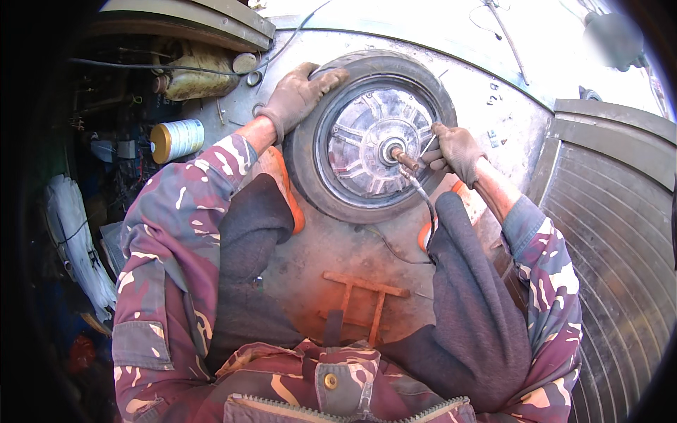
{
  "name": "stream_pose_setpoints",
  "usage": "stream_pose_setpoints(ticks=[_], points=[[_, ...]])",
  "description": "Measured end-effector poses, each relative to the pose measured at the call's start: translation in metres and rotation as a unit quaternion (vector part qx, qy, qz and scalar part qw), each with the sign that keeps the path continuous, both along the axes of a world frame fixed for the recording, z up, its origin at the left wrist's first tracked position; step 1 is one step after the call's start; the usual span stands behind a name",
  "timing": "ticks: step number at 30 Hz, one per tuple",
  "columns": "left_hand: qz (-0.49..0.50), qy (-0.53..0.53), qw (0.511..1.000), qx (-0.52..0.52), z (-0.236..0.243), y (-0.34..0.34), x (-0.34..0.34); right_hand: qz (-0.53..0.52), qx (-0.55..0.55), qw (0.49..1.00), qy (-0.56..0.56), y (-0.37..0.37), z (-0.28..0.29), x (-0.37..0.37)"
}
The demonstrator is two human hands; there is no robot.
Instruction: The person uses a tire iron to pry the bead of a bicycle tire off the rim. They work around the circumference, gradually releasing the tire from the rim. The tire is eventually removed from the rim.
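Observation:
A black tyre (303, 176) on a silver motor hub (360, 134) lies flat between my orange shoes, with an axle (400, 155) and cable sticking up from its centre. My gloved left hand (296, 99) grips the tyre at its upper left, fingers curled over the sidewall. My gloved right hand (455, 151) is closed at the wheel's right side beside the axle, holding a thin metal tool (427, 145) near the rim; the tool is partly hidden by the fingers.
A yellow-lidded can (176, 140), dirty cylinders (197, 77) and clutter stand on the left. An orange metal frame (365, 289) lies between my legs. A grey ribbed metal panel (606, 233) borders the right. Cables and a rod (511, 49) lie at the back.

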State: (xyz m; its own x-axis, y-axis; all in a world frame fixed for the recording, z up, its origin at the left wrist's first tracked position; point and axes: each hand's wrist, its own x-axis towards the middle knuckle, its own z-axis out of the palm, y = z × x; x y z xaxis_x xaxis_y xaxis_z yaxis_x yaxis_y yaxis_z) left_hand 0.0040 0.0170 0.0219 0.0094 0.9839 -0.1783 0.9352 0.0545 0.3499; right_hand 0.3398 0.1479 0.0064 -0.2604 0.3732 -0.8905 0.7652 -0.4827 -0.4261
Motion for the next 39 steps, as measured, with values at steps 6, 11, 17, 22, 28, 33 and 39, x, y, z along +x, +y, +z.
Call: stream_pose_setpoints(ticks=[6, 11, 17, 22, 28, 33, 39], points=[[0.031, -0.028, 0.999, 0.017, -0.002, -0.004, 0.004, -0.105, -0.091, 0.989, 0.047, 0.000, 0.004, 0.002], [0.000, 0.000, 0.999, 0.042, -0.004, -0.003, 0.000, -0.065, -0.040, 0.996, 0.047, -0.004, 0.010, 0.003], [0.016, -0.027, 0.999, 0.017, -0.004, 0.001, -0.001, -0.010, 0.026, 0.999, 0.035, -0.004, 0.002, 0.005], [0.028, -0.054, 0.998, 0.007, -0.002, 0.001, -0.001, 0.026, 0.109, 0.993, 0.034, -0.004, -0.006, 0.011], [-0.016, 0.019, 0.999, 0.022, -0.006, -0.003, -0.002, 0.065, 0.121, 0.989, 0.054, -0.015, -0.002, 0.016], [0.011, -0.009, 1.000, 0.020, -0.009, -0.002, -0.001, 0.068, 0.147, 0.986, 0.026, -0.013, 0.001, 0.013], [0.004, -0.011, 1.000, 0.001, -0.005, 0.001, -0.001, -0.008, 0.132, 0.989, 0.064, -0.012, -0.003, 0.011]])
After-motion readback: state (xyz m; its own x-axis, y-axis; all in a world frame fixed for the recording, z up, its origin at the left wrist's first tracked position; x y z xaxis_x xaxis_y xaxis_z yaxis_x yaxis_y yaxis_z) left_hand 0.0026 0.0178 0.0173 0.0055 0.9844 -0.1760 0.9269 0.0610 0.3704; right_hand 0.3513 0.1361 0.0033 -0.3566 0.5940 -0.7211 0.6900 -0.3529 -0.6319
